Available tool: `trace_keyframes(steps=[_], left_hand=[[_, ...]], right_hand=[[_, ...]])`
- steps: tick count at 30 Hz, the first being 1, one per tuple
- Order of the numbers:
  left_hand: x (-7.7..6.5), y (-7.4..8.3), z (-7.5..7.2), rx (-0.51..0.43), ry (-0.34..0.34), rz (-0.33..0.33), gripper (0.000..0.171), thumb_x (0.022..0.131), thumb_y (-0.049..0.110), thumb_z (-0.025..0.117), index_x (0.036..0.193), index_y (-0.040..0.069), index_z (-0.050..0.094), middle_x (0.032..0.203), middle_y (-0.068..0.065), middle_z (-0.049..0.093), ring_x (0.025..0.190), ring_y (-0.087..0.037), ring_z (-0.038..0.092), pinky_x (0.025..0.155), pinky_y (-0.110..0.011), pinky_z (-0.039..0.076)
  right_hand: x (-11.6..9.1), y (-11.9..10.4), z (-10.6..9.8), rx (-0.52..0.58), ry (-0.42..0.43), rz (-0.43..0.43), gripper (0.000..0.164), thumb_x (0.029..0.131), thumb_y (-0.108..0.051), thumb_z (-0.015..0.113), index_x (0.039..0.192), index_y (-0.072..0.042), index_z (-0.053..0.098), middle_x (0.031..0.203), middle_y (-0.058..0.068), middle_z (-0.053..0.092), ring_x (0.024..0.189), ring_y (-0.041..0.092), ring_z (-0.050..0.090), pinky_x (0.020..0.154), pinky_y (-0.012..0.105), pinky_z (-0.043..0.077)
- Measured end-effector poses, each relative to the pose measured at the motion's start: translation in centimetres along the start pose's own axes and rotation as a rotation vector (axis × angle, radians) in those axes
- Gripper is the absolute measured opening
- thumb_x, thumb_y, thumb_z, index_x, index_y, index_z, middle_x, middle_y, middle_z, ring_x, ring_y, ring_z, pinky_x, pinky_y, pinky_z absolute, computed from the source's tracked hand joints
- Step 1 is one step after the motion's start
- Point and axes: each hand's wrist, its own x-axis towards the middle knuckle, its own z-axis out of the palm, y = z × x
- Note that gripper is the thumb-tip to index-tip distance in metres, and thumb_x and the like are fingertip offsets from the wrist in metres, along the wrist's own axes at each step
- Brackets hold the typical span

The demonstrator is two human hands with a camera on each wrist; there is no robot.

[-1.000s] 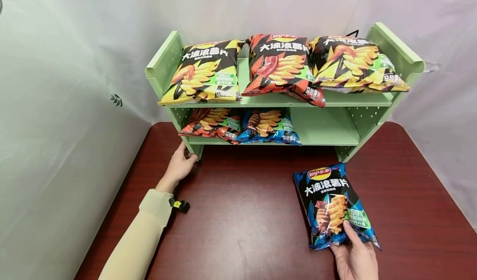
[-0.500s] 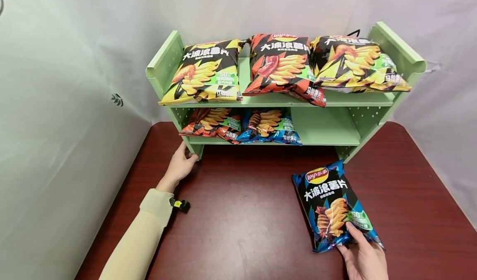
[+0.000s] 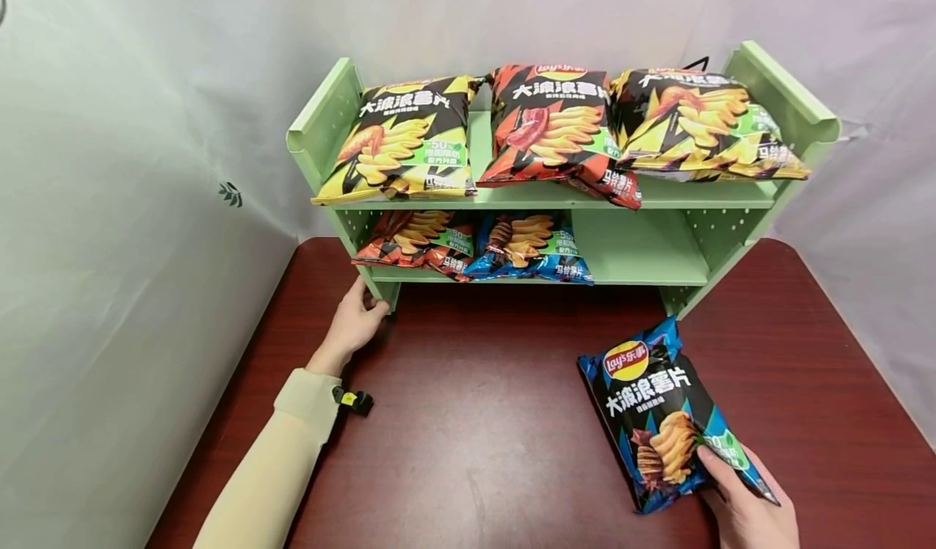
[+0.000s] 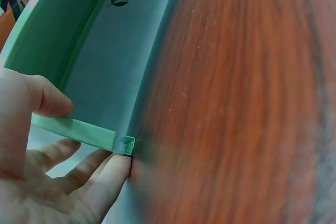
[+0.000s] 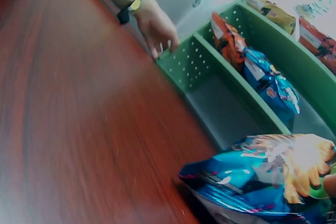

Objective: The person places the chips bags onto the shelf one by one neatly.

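In the head view, my left hand (image 3: 354, 322) is at the lower left leg of a light green shelf rack (image 3: 636, 244). The left wrist view shows its thumb and fingers on opposite sides of the rack's edge (image 4: 76, 130), gripping it. My right hand (image 3: 756, 504) pinches a blue and black bag of potato chips (image 3: 651, 419) by its lower right corner, thumb on the front. The bag is tilted, top towards the rack, in front of the rack's right leg. Part of the right hand lies hidden behind it. The right wrist view shows the bag (image 5: 252, 179) close up.
The upper shelf bears a yellow bag (image 3: 405, 139), a red bag (image 3: 552, 127) and another yellow bag (image 3: 695, 123). On the lower shelf, a red bag (image 3: 420, 240) and a blue bag (image 3: 530, 244) lie at left and middle. The rack stands on a reddish-brown table (image 3: 468, 419).
My right hand has moved to the right and slightly towards me with the blue bag, which has tilted further. The left hand keeps its place on the rack.
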Motion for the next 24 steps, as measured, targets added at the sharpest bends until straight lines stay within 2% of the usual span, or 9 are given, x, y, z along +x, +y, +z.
trace_keyframes(steps=[1, 2, 5, 9, 13, 16, 19, 21, 24], left_hand=[[0.0, 0.0, 0.0, 0.001, 0.000, 0.001, 0.064, 0.099, 0.013, 0.056, 0.160, 0.018, 0.035, 0.134, -0.020, 0.061, 0.103, -0.029, 0.059, 0.082, -0.036, 0.046], [0.0, 0.0, 0.0, -0.003, -0.001, 0.002, 0.065, 0.099, 0.013, 0.056, 0.160, 0.019, 0.034, 0.135, -0.020, 0.060, 0.103, -0.029, 0.059, 0.083, -0.036, 0.046], [-0.1, 0.0, 0.0, -0.016, -0.005, 0.004, 0.067, 0.099, 0.012, 0.056, 0.162, 0.020, 0.032, 0.138, -0.020, 0.059, 0.105, -0.029, 0.059, 0.083, -0.037, 0.046], [0.0, 0.0, 0.0, -0.022, -0.007, 0.003, 0.067, 0.099, 0.013, 0.056, 0.162, 0.021, 0.032, 0.138, -0.020, 0.059, 0.105, -0.031, 0.059, 0.083, -0.038, 0.046], [0.0, -0.1, 0.1, -0.009, -0.008, -0.001, 0.066, 0.099, 0.016, 0.056, 0.160, 0.019, 0.034, 0.141, -0.020, 0.058, 0.110, -0.031, 0.061, 0.084, -0.037, 0.047], [0.0, -0.1, 0.1, -0.012, -0.005, 0.006, 0.065, 0.099, 0.015, 0.056, 0.160, 0.018, 0.035, 0.137, -0.020, 0.060, 0.107, -0.030, 0.061, 0.084, -0.037, 0.047], [0.1, -0.1, 0.2, -0.021, 0.004, 0.022, 0.065, 0.098, 0.012, 0.056, 0.159, 0.018, 0.036, 0.127, -0.019, 0.061, 0.099, -0.029, 0.058, 0.082, -0.037, 0.045], [0.1, -0.1, 0.1, -0.019, 0.011, 0.030, 0.065, 0.097, 0.011, 0.056, 0.159, 0.018, 0.036, 0.122, -0.019, 0.061, 0.096, -0.028, 0.055, 0.082, -0.036, 0.043], [0.1, -0.1, 0.2, -0.018, 0.017, 0.035, 0.065, 0.097, 0.010, 0.057, 0.159, 0.018, 0.037, 0.122, -0.018, 0.062, 0.096, -0.027, 0.055, 0.082, -0.036, 0.043]], right_hand=[[-0.1, -0.3, -0.1, -0.003, 0.016, 0.011, 0.041, 0.094, 0.003, 0.070, 0.120, -0.028, 0.075, 0.104, -0.019, 0.074, 0.099, -0.004, 0.067, 0.085, 0.025, 0.059], [-0.1, -0.6, -0.3, -0.009, 0.036, 0.010, 0.039, 0.092, 0.004, 0.072, 0.112, -0.028, 0.079, 0.100, -0.017, 0.075, 0.094, -0.004, 0.068, 0.071, 0.022, 0.059], [0.0, -1.1, -1.0, -0.046, 0.060, 0.016, 0.041, 0.090, 0.004, 0.074, 0.108, -0.032, 0.079, 0.097, -0.018, 0.073, 0.089, -0.003, 0.069, 0.069, 0.022, 0.060], [0.0, -1.7, -1.6, -0.196, 0.136, -0.016, 0.045, 0.089, -0.005, 0.079, 0.123, -0.032, 0.072, 0.095, -0.024, 0.071, 0.085, -0.007, 0.069, 0.067, 0.018, 0.059], [-0.7, -2.0, -1.2, -0.471, 0.244, -0.188, 0.063, 0.084, -0.013, 0.086, 0.141, -0.026, 0.063, 0.112, -0.025, 0.070, 0.097, -0.014, 0.064, 0.067, 0.006, 0.052], [-1.4, -2.4, -1.0, -0.742, 0.208, -0.536, 0.074, 0.074, -0.006, 0.092, 0.142, -0.017, 0.065, 0.137, -0.012, 0.066, 0.119, -0.011, 0.058, 0.080, 0.001, 0.046], [-1.3, -3.0, -1.3, -0.973, 0.034, -1.079, 0.054, 0.086, -0.027, 0.085, 0.134, -0.006, 0.070, 0.148, 0.006, 0.062, 0.142, 0.001, 0.047, 0.115, 0.018, 0.036], [-0.9, -3.4, -1.5, -1.051, -0.127, -1.400, 0.058, 0.091, -0.045, 0.077, 0.128, 0.000, 0.072, 0.145, 0.016, 0.063, 0.149, 0.010, 0.043, 0.125, 0.030, 0.025], [-0.6, -3.9, -1.2, -1.186, -0.328, -1.653, 0.067, 0.101, -0.060, 0.053, 0.127, -0.001, 0.072, 0.143, 0.018, 0.064, 0.151, 0.022, 0.042, 0.129, 0.040, 0.020]])
